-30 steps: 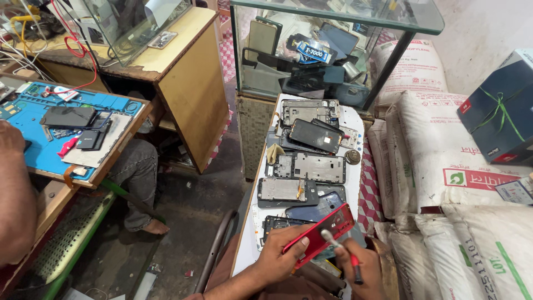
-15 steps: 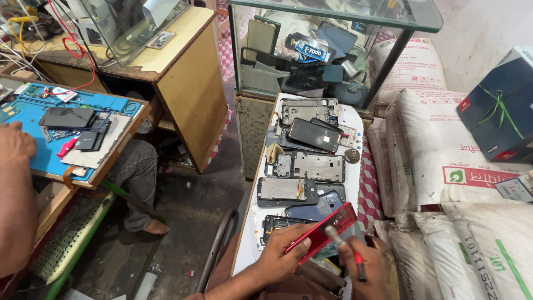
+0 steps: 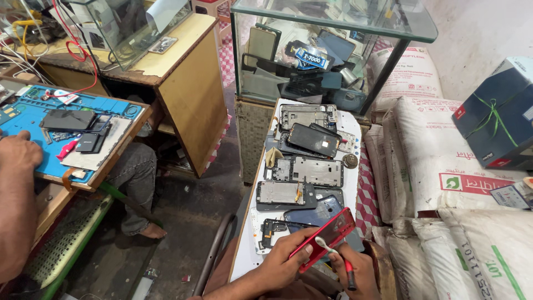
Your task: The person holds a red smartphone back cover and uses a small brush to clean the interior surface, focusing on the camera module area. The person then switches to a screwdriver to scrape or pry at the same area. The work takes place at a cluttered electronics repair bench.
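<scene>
- Red, thin phone frame (image 3: 326, 237) is the landmark: it is held tilted, one long edge up, above the near end of a white board (image 3: 352, 125).
- Left hand (image 3: 284, 261) is closed round the frame's lower end, fingers curled over its edge; the grip likely steadies it for brushing.
- Right hand (image 3: 355, 270) is closed on a red-handled toothbrush (image 3: 335, 257), thumb along the handle; the white bristle head touches the frame's underside edge, probably cleaning off dirt or glue.
- Beyond the frame, the board carries a row of stripped grey phone chassis (image 3: 311, 169) and a black phone panel (image 3: 313, 139), laid flat and overlapping, seemingly sorted spares kept within reach.
- Further beyond stands a glass display case (image 3: 333, 22) filled with dark phone parts.
- Right of the frame, white woven sacks (image 3: 444, 161) are stacked against the wall, with a dark blue box tied with green string (image 3: 497, 114) on top.
- Far left of the frame, another person's arm (image 3: 16, 194) rests at a blue work mat (image 3: 33, 119) on a wooden bench.
- Floor below is dark, bare and dusty.
</scene>
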